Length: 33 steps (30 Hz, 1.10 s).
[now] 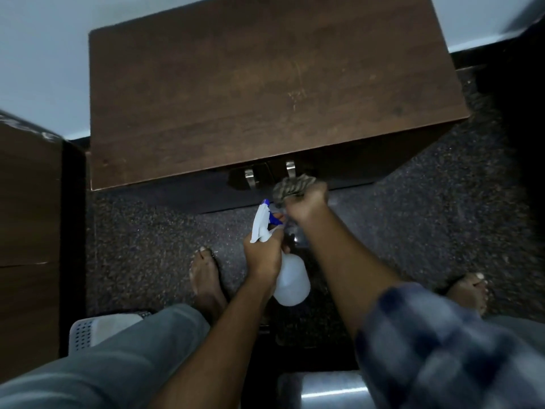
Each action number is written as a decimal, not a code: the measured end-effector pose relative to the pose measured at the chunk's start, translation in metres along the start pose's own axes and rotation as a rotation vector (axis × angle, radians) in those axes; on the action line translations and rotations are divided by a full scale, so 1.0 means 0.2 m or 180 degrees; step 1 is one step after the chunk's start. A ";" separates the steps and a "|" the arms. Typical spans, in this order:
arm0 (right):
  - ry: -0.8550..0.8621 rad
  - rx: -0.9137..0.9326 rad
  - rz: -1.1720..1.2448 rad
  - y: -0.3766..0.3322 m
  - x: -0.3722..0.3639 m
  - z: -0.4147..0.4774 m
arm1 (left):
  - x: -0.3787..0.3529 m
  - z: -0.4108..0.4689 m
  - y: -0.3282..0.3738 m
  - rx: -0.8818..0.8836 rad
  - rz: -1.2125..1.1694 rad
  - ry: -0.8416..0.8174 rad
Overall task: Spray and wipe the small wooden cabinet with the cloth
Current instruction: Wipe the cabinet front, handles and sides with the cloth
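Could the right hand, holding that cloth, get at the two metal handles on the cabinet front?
Probably yes. The right hand grips the cloth at the cabinet front, beside the handles, with nothing between. The left hand and spray bottle sit lower, clear of the way.

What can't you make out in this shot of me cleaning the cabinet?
Head view only:
- Cabinet front: foreshortened and dark under the top; only two handles show.
- Cloth: blurred; contact with the front unclear.
- Spray bottle: neck hidden by left hand, trigger finger partly behind right hand.
- White basket: covered by the leg.
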State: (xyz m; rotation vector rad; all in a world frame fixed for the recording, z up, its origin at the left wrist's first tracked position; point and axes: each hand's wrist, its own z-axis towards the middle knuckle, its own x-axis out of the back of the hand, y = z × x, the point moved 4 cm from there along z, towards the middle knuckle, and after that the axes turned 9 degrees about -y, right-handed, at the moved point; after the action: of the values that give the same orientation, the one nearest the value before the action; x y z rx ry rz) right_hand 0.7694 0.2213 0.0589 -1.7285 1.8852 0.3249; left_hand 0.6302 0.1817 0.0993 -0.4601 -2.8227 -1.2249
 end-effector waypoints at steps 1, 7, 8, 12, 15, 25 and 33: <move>-0.0113 -0.0078 -0.0004 0.06 -0.02 0.00 | 0.02 0.01 0.01 -0.0021 0.0027 0.0098; 0.0026 0.0240 0.0567 0.01 0.00 0.14 | 0.07 0.10 0.00 -0.0149 -0.0012 0.0178; 0.0022 0.0204 0.0524 0.05 0.01 0.16 | 0.08 0.11 -0.01 -0.0145 0.0019 0.0143; -0.0060 -0.0104 0.0082 0.15 0.00 0.14 | 0.09 0.15 -0.04 -0.0054 0.0121 0.0227; 0.0002 0.0212 0.0441 0.02 0.01 0.20 | 0.09 0.16 -0.09 0.0048 0.0107 0.0202; 0.0157 0.0568 0.0060 -0.12 0.24 0.28 | 0.02 0.21 -0.14 0.0038 0.0155 -0.0151; 0.0089 0.0156 -0.0130 -0.20 0.39 0.18 | -0.12 0.29 -0.08 0.0160 0.0173 -0.0288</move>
State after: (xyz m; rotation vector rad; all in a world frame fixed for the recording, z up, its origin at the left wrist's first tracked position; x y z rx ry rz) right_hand 0.8151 0.1692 -0.0063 -1.7449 1.8596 0.2382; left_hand 0.6541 0.2057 0.0442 -0.6003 -2.8867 -1.1490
